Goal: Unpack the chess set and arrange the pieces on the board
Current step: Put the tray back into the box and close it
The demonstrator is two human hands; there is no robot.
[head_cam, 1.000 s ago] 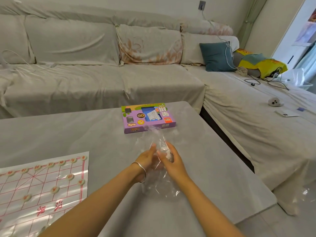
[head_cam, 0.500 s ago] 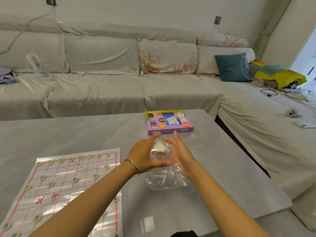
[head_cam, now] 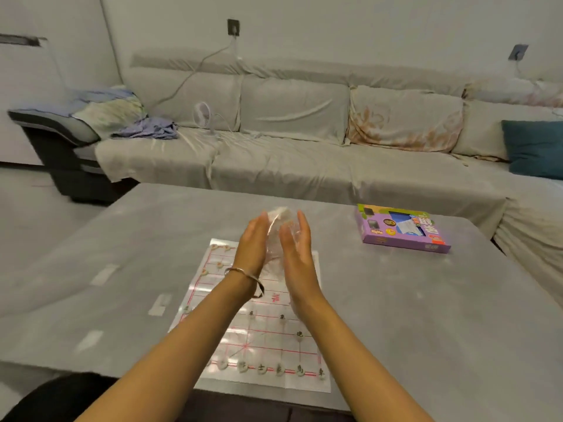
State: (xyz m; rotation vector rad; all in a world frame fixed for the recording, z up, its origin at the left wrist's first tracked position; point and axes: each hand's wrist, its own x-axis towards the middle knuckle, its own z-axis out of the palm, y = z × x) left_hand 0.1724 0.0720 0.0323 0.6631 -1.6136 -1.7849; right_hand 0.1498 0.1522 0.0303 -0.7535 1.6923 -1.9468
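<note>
Nearest me, the glossy paper board [head_cam: 262,339] with its red grid is lying flat on the smooth grey table [head_cam: 426,315], with round pale pieces [head_cam: 262,368] sitting along its near edge. Above it I'm holding both palms upright and facing, fingers straight. My left hand [head_cam: 253,242], thin metal bangle [head_cam: 243,274] at the wrist, and my right hand [head_cam: 297,248] are pressing a crumpled clear plastic bag [head_cam: 278,220] between them. Further right, a flat purple cardboard box [head_cam: 402,228] is resting on the table. Behind, a cloth-draped sofa [head_cam: 292,147] is stretching across.
</note>
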